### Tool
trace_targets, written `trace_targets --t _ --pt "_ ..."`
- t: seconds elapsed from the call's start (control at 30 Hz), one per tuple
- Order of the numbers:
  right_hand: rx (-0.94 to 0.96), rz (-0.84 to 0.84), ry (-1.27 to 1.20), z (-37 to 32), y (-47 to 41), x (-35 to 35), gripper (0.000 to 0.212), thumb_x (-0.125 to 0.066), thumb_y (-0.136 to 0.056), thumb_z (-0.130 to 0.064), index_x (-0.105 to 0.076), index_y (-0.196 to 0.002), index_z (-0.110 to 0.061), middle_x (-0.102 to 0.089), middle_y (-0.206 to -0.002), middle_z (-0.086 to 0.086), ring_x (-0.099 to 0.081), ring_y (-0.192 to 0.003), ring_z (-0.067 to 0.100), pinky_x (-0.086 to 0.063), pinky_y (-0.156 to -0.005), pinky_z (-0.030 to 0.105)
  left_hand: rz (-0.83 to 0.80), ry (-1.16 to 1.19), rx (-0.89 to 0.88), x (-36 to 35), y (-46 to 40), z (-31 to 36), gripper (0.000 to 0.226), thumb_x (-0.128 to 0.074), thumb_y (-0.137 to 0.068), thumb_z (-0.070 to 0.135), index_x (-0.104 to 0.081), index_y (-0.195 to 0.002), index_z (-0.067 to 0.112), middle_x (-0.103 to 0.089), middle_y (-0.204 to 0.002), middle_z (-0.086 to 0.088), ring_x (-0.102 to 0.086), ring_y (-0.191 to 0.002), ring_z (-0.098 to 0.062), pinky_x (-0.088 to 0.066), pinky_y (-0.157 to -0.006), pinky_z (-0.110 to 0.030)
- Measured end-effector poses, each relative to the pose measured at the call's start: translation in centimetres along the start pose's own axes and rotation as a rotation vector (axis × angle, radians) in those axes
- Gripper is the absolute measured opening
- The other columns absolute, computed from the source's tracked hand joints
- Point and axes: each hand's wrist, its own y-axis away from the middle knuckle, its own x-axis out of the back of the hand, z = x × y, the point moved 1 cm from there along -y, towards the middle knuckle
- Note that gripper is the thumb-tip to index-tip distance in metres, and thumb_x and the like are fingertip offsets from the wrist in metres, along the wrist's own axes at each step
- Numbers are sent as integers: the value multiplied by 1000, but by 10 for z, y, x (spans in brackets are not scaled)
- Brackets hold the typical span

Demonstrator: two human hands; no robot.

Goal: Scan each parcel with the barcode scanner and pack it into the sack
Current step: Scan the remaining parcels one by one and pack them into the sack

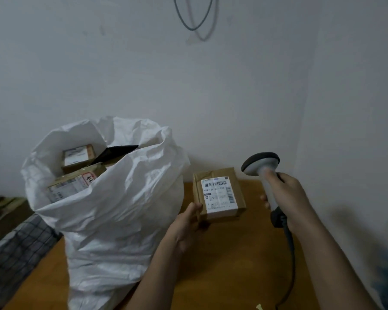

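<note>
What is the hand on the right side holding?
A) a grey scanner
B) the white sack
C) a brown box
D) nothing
A: the right hand grips the grey barcode scanner by its handle, while the left hand holds the brown parcel beside the white sack.

walls: plain pale grey, meeting in a corner far right [305,86] | cable: loop hanging on far wall [195,21] | table: brown wood, near centre [229,260] | left: dark checked cloth [20,249] | light: dim, even
</note>
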Motion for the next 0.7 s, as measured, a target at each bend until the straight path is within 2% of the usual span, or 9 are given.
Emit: trace_targets --t 0.1,0.27,0.4,0.6,0.7 --pt "27 -73 34 -13 10 13 39 -48 -98 -47 -64 -93 -11 -63 -68 8 -55 -53 17 -45 -57 34 95 57 9 -11 -11 -7 36 -67 -81 26 -63 -114 11 -65 -122 -15 -59 -114 -31 -47 -102 -42" --pt "93 -152 70 -35 29 36 34 -47 -100 -43 -68 -97 -16 -61 -62 1 -54 -46 7 -44 -45 20 167 88 17 -33 -21 -16 21 -65 -86 23 -62 -104 13 -69 -115 -15 -62 -111 -31 -45 -106 -43" --pt "140 -161 83 -49 42 52 35 -46 -100 -43 -69 -95 -18 -61 -60 0 -54 -48 8 -43 -52 25 224 139 24 -46 -28 -17 30 -65 -87 19 -58 -113 7 -68 -110 -15 -62 -109 -30 -47 -104 -40" --pt "190 -170 85 -62 56 73 34 -46 -100 -41 -69 -95 -17 -59 -56 -1 -53 -48 9 -43 -51 25 256 211 20 -58 -26 -19 46 -65 -87 17 -51 -129 4 -67 -112 -17 -63 -106 -29 -51 -95 -37" --pt "215 -169 87 -65 62 80 33 -45 -100 -40 -68 -97 -16 -58 -57 -1 -53 -47 5 -43 -48 20 269 214 10 -62 -23 -21 54 -65 -87 18 -49 -136 4 -64 -120 -19 -60 -112 -31 -49 -100 -39"
